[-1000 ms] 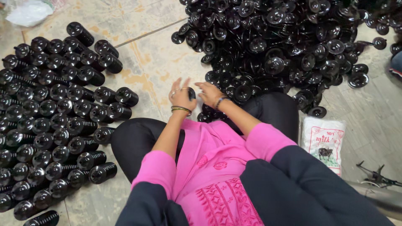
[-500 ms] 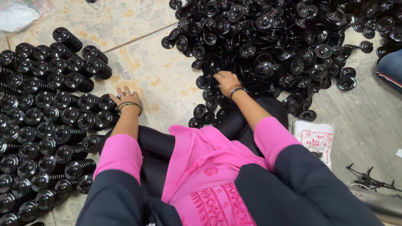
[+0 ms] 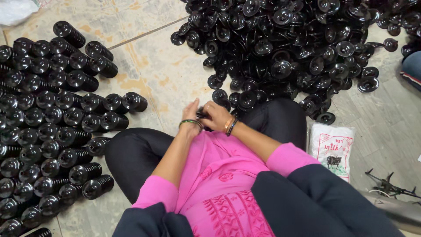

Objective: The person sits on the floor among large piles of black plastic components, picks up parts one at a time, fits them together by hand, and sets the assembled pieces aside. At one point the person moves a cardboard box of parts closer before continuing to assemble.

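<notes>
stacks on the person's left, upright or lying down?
Lying down. The black ribbed stacks rest on their sides on the tiled floor, round ends tilted toward the camera, packed in rows touching one another. None visibly stands on end.

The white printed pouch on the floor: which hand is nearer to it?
Right. The right hand is up and to the left of the white pouch, above the lap; the left hand lies just beyond it, farther from the pouch.
</notes>
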